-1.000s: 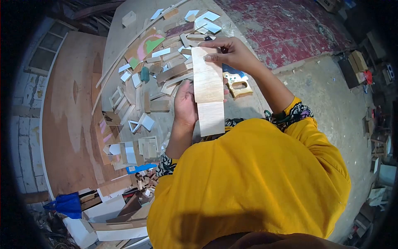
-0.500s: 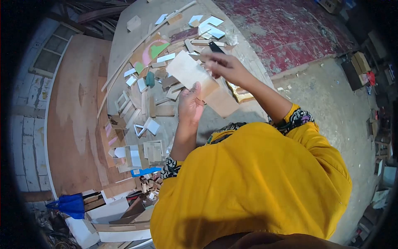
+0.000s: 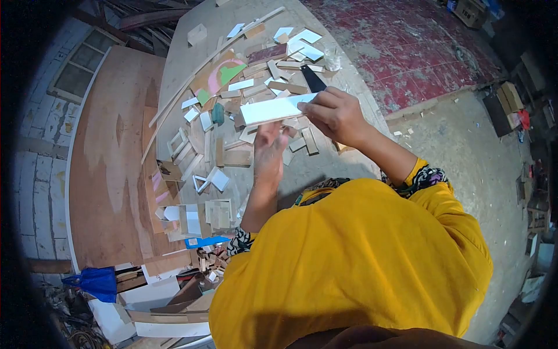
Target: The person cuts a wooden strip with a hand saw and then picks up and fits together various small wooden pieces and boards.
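Observation:
A flat piece with a bright white face is held up over the worktable. My right hand pinches its right end between thumb and fingers. Under its left part is my left hand, slightly blurred, with fingers apart and raised near the lower edge. A black saw blade or handle shows just behind my right hand. Small wooden offcuts lie beyond and left of my left hand, with a teal object among them.
A large brown plywood sheet lies at the left. Small box-like wooden pieces sit near the table's lower left edge. A blue bag and scrap boards are at lower left. Red flooring lies beyond the table.
The held piece has turned from its pale wood face to a narrow view with a white face. My right hand has closed on its right end; my left hand has loosened and dropped below.

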Demonstrator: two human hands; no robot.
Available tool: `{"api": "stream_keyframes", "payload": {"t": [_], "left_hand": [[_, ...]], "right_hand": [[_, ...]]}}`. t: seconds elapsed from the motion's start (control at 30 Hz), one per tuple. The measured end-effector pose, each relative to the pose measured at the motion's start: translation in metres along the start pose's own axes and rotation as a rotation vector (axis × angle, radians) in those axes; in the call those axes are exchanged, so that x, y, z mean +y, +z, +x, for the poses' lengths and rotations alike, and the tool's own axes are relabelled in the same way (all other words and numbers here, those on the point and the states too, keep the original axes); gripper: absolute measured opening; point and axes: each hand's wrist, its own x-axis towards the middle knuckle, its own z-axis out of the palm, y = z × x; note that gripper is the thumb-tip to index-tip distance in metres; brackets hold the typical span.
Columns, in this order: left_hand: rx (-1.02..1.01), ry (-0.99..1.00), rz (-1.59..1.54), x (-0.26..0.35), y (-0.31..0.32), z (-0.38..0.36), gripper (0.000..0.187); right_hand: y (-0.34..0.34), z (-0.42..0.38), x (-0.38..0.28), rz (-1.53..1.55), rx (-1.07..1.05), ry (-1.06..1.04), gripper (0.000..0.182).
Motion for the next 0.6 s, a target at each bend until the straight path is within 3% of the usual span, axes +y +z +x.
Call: {"api": "stream_keyframes", "payload": {"t": [0.03, 0.1, 0.17, 0.2, 0.43, 0.5, 0.57, 0.6], "left_hand": [[-0.114, 0.000, -0.202, 0.002, 0.001, -0.002, 0.054], [-0.139, -0.021, -0.287, 0.003, 0.012, -0.004, 0.048], [0.241, -0.054, -0.203, 0.002, 0.018, -0.005, 0.040], [0.245, -0.036, -0.265, 0.002, 0.016, -0.004, 0.032], [0.183, 0.062, -0.253, 0.011, 0.007, -0.009, 0.033], [0.182, 0.068, -0.254, 0.011, 0.007, -0.010, 0.034], [0.173, 0.053, -0.260, 0.012, 0.008, -0.011, 0.034], [0.163, 0.044, -0.266, 0.013, 0.009, -0.011, 0.034]], "right_hand": [[0.002, -0.002, 0.000, -0.079, 0.005, -0.094, 0.026], [0.004, -0.007, -0.002, -0.151, 0.005, -0.187, 0.029], [0.003, -0.011, -0.008, -0.175, -0.067, -0.199, 0.029], [0.007, -0.014, -0.011, -0.162, -0.066, -0.173, 0.029], [-0.023, -0.003, -0.019, -0.172, 0.052, -0.079, 0.034], [-0.032, 0.002, -0.012, -0.208, 0.064, -0.063, 0.044], [-0.044, 0.009, -0.015, -0.053, -0.099, 0.092, 0.060], [-0.047, 0.011, -0.016, -0.089, -0.148, 0.070, 0.075]]}}
